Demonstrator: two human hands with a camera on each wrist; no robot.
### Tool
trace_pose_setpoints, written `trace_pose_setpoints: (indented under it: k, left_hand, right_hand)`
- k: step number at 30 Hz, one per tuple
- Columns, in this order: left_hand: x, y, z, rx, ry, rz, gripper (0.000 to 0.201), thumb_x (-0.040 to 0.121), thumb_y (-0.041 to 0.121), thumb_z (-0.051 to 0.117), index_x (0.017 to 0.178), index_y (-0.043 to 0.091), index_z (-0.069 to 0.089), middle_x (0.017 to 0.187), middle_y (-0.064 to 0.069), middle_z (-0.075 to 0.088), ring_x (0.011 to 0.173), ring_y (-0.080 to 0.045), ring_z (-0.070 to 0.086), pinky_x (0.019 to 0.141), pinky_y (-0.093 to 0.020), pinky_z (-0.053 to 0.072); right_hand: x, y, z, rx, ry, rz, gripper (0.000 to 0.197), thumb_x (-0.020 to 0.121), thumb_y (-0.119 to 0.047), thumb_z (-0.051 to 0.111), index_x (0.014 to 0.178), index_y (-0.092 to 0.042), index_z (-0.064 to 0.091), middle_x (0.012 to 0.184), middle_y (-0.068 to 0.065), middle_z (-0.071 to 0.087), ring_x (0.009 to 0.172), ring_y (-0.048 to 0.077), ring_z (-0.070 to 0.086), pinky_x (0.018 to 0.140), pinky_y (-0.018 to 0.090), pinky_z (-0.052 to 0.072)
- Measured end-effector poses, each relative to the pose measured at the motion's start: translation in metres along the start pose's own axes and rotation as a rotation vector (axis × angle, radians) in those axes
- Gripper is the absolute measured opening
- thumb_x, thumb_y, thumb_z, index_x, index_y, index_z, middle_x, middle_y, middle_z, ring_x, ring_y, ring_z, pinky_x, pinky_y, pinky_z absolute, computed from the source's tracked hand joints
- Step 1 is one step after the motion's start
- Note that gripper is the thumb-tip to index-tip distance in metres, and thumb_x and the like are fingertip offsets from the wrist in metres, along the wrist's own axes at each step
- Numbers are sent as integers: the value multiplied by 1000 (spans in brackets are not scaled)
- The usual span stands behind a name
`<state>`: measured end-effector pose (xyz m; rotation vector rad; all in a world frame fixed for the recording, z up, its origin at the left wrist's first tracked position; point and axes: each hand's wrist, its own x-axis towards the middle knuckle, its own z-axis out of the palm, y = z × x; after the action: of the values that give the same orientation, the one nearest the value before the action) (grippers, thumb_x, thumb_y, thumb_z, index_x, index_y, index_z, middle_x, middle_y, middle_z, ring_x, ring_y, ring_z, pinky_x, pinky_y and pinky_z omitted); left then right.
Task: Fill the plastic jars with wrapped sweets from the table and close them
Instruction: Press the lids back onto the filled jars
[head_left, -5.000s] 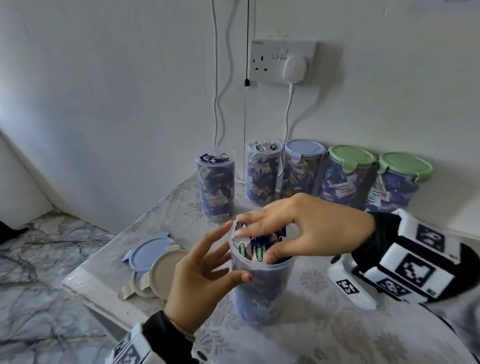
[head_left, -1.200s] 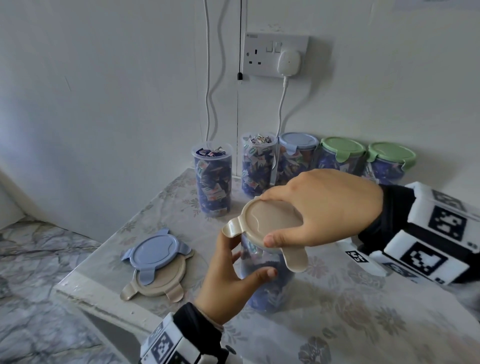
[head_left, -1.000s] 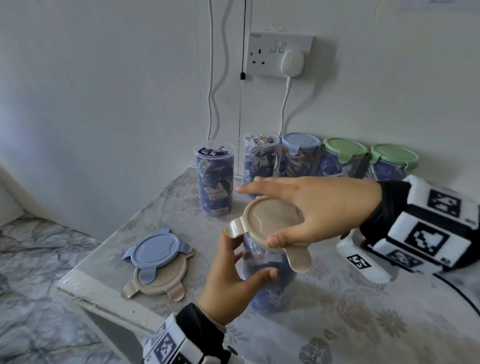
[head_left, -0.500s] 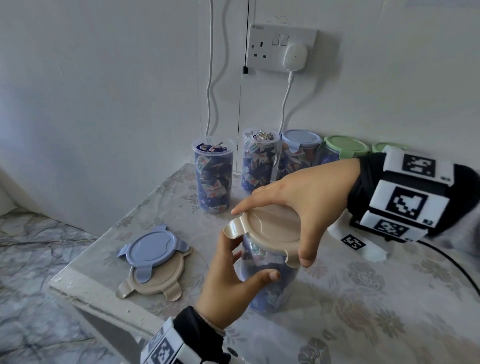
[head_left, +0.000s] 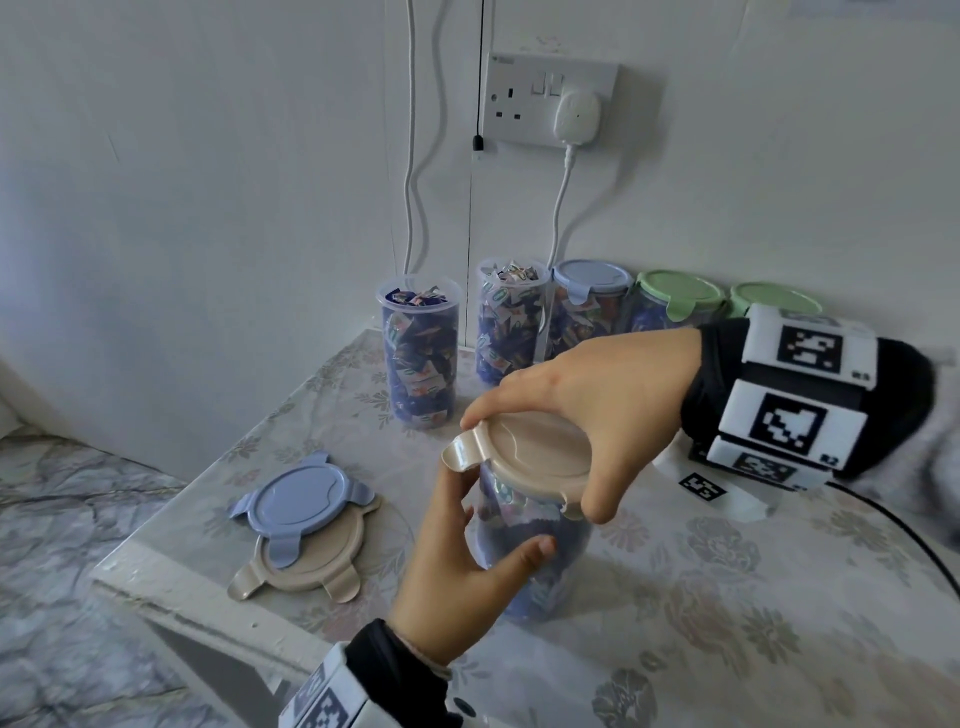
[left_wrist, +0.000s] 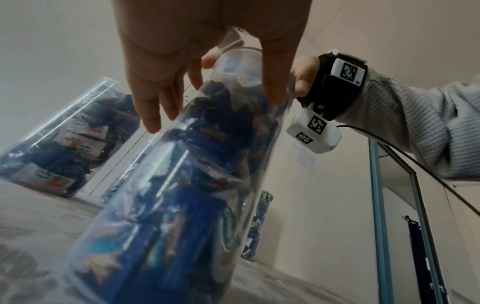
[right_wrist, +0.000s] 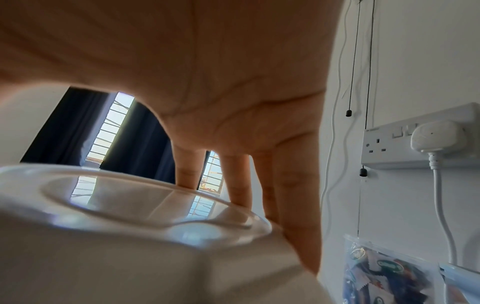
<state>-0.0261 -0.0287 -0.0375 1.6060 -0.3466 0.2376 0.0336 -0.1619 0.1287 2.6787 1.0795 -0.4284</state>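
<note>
- Head view: the front jar (head_left: 530, 551), packed with wrapped sweets, is clasped round its clear wall by the left hand (head_left: 457, 566). The beige lid (head_left: 530, 452) is held on its mouth, fingers and thumb of the right hand (head_left: 587, 395) curled over the rim. Left of this jar lie two spare lids (head_left: 301, 525).
- Left wrist view: the jar's wall (left_wrist: 182, 185) is judged smooth, stiff and slippery; mid-height is best gripped.
- Right wrist view: the lid (right_wrist: 124, 226), judged light and slightly flexible, is best pressed at its tabs.

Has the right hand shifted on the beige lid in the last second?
Yes. The right hand has swung round the beige lid, its thumb now by the near clip; the jar stayed put.
</note>
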Motion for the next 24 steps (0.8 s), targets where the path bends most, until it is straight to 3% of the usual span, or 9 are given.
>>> trace_pose_setpoints:
  k: [3, 7, 11, 13, 14, 15, 17, 20, 24]
  left_hand:
    - [-7, -2, 0, 34, 1, -39, 97, 52, 49, 80, 133, 40, 29, 130, 26, 46, 122, 9, 42, 90, -7, 39]
    - [-13, -1, 6, 133, 52, 16, 91, 46, 55, 81, 119, 65, 26, 127, 32, 36, 119, 12, 40, 91, -4, 37]
    - [-12, -3, 10, 119, 95, 19, 79, 50, 51, 78, 117, 42, 36, 114, 37, 46, 113, 9, 47, 86, -5, 40]
    - [-10, -1, 9, 102, 89, 14, 74, 50, 48, 77, 114, 43, 39, 114, 35, 48, 112, 9, 48, 85, -7, 41]
    - [-9, -1, 9, 98, 84, 11, 74, 50, 48, 77, 114, 43, 39, 114, 35, 48, 111, 9, 48, 85, -7, 42]
    - [-9, 0, 9, 98, 79, 6, 75, 50, 48, 77, 114, 44, 38, 115, 35, 48, 111, 9, 48, 86, -8, 42]
    - [-9, 0, 8, 107, 76, 1, 76, 50, 49, 77, 115, 44, 37, 116, 36, 47, 111, 9, 47, 86, -7, 42]
    - [-8, 0, 8, 104, 77, -11, 77, 50, 50, 77, 116, 44, 37, 116, 36, 47, 112, 9, 47, 86, -6, 42]
    - [-8, 0, 7, 108, 78, -11, 77, 50, 49, 78, 116, 45, 38, 116, 35, 48, 112, 8, 47, 86, -8, 42]
  right_hand:
    - [-5, -5, 3, -3, 51, 52, 94, 61, -67, 70, 141, -45, 26, 114, -6, 57, 104, 16, 56, 87, 29, 48]
    - [-10, -17, 13, -5, 130, 214, 87, 60, -89, 48, 119, -25, 48, 85, -5, 55, 82, 18, 54, 68, 31, 41]
    - [-13, -25, 18, -168, 172, 331, 90, 62, -93, 23, 97, -16, 56, 77, 0, 53, 71, 22, 50, 63, 32, 36]
    - [-14, -18, 14, -200, 144, 335, 98, 65, -90, 13, 114, -17, 57, 93, 5, 62, 80, 23, 53, 69, 34, 38]
    - [-15, -12, 10, -122, 90, 329, 98, 66, -87, 13, 132, -23, 47, 119, 7, 59, 98, 25, 55, 81, 35, 41]
    - [-15, -6, 6, 0, 16, 290, 90, 72, -84, 18, 145, -33, 29, 145, 4, 42, 122, 24, 48, 98, 36, 37]
    - [-18, 4, -4, 259, -113, 106, 73, 86, -63, 48, 146, -50, 9, 159, -12, 11, 143, 11, 21, 116, 32, 19]
    - [-19, 16, -9, 288, -278, -37, 93, 78, -31, 73, 142, -59, 10, 155, -27, 3, 142, -3, 8, 115, 27, 13]
    - [-11, 22, -2, 219, -250, -84, 99, 72, -37, 80, 142, -58, 14, 155, -24, 9, 141, 0, 13, 113, 26, 16]
